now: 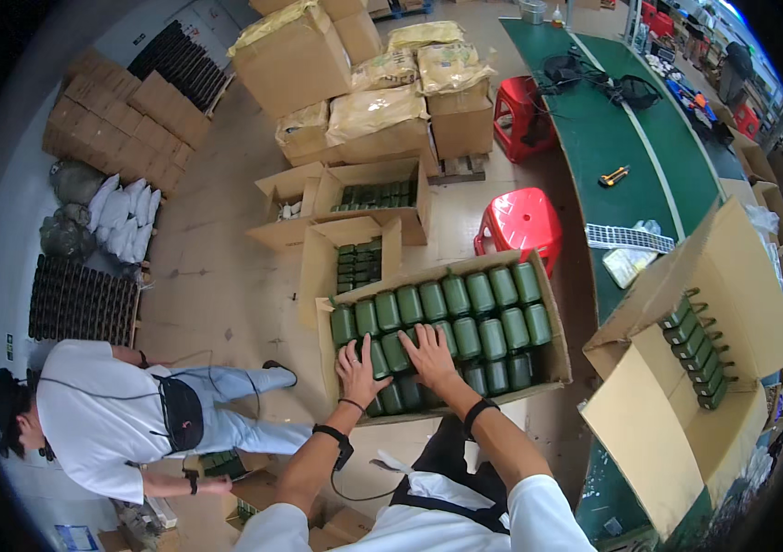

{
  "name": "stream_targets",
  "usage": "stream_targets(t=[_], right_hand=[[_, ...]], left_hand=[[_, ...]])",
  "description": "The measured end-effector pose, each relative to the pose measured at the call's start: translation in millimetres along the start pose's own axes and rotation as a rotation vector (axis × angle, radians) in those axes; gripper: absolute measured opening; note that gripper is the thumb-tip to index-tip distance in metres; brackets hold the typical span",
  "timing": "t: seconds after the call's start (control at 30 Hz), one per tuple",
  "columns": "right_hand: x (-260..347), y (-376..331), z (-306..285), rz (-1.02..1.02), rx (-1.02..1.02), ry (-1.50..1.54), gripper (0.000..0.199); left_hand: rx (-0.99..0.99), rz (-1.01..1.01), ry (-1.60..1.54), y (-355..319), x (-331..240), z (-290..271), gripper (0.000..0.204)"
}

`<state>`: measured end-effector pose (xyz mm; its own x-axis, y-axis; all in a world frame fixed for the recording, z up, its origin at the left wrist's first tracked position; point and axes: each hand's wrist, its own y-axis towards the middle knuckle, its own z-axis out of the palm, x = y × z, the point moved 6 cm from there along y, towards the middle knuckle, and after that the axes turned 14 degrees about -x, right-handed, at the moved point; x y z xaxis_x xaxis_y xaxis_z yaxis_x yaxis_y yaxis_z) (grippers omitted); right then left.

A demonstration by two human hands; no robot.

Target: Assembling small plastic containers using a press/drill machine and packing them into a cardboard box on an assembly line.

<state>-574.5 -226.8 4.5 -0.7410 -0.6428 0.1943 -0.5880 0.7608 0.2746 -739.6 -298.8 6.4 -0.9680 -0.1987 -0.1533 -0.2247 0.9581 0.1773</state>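
A cardboard box (557,368) in front of me holds rows of dark green, rounded rectangular canisters (433,299). My left hand (356,373) is over the left part of the box, its fingers curled against a green canister (379,359). Close beside it, my right hand (430,357) has its fingers spread over the neighbouring green canister (397,351). These two canisters sit between my hands, which grip them from either side. Along the near side of the box, several canisters look darker and lower. The undersides of my fingers are hidden.
Open boxes of green pieces (378,195) stand beyond. A red stool (522,225) is by the green-topped table (585,138), which bears a yellow utility knife (613,176). An open carton (649,423) stands at right. A co-worker (115,414) bends at left.
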Motion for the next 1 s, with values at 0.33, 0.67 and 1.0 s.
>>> stream_targets(t=[0.33, 0.67, 1.0], right_hand=[[22.7, 22.6, 18.7, -0.248, 0.089, 0.039, 0.124], [22.8, 2.8, -8.8, -0.034, -0.382, 0.367, 0.073], [-20.0, -252.3, -249.8, 0.736, -0.339, 0.569, 0.109]], left_hand=[[0.114, 0.087, -0.104, -6.7, 33.6, 3.3, 0.11], [0.046, 0.224, -0.384, -5.6, 15.8, -41.5, 0.105], [0.382, 0.541, -0.508, -48.8, -200.2, -189.4, 0.107]])
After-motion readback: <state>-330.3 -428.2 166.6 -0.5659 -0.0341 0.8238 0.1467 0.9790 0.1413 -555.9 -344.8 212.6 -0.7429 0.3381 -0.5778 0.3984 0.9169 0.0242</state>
